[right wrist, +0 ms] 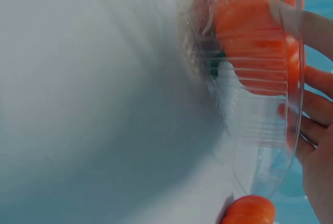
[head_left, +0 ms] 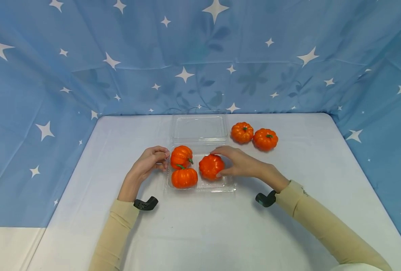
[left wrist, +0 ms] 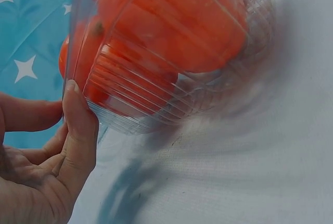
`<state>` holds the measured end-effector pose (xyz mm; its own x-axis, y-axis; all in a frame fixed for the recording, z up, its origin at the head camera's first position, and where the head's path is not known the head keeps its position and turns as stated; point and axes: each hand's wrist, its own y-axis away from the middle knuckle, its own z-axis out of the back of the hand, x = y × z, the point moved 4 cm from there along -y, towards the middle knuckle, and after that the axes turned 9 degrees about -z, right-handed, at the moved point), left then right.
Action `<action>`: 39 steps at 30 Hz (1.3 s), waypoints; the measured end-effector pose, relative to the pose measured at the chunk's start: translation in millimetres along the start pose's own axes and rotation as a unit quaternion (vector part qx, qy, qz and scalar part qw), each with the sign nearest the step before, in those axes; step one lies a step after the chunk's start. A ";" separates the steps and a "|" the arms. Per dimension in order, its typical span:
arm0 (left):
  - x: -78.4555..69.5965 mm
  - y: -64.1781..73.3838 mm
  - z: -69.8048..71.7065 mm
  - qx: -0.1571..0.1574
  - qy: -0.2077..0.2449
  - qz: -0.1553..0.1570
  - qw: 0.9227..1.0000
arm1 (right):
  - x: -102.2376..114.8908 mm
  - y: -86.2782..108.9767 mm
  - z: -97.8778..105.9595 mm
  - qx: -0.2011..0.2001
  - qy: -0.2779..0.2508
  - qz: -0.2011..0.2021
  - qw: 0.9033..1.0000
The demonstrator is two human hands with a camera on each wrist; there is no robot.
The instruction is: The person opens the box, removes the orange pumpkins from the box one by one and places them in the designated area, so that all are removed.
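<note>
A clear plastic clamshell box [head_left: 217,190] lies on the table with its lid [head_left: 199,128] folded back. At its left edge, my left hand [head_left: 150,162] pinches the rim between thumb and fingers, seen closely in the left wrist view. My right hand [head_left: 237,162] reaches over the right side of the box and grips a small orange pumpkin [head_left: 211,167], its underside turned up and its green stem [right wrist: 217,63] pointing down in the right wrist view. Two more pumpkins, one behind [head_left: 181,156] and one in front [head_left: 185,178], lie tipped over in the box's left half.
Two other small pumpkins, a left one [head_left: 242,133] and a right one [head_left: 265,139], sit side by side on the white table [head_left: 200,233], right of the lid. A blue curtain with white stars [head_left: 186,45] hangs along the table's back and sides.
</note>
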<state>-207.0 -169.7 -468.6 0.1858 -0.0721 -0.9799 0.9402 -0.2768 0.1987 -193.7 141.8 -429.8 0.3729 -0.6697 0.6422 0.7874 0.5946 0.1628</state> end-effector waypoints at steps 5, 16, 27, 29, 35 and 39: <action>-0.4 0.0 -0.5 0.003 -0.006 -0.003 1.000 | 1.2 -4.9 -5.2 0.018 0.028 -0.018 0.999; -0.8 -0.1 -1.3 0.008 -0.007 -0.005 1.000 | 8.3 -9.5 -11.8 0.030 0.064 -0.024 0.997; 0.2 0.1 1.6 0.001 -0.007 -0.005 1.000 | 10.0 -8.1 -10.1 0.009 -0.004 -0.024 1.000; 0.7 0.3 2.2 0.001 -0.005 -0.004 1.000 | 9.7 -8.0 -9.6 0.000 -0.008 -0.025 1.000; 0.8 1.9 2.1 -0.003 0.000 -0.001 1.000 | 9.1 -4.1 -6.2 -0.021 -0.020 -0.013 0.999; 0.5 2.5 1.6 -0.004 -0.001 -0.001 1.000 | 7.9 -0.8 -4.7 -0.035 -0.032 -0.003 0.999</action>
<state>-205.1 -172.0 -468.5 0.1828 -0.0731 -0.9804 0.9428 -0.2698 0.1959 -189.2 133.9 -428.4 0.3367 -0.6421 0.6887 0.8228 0.5563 0.1163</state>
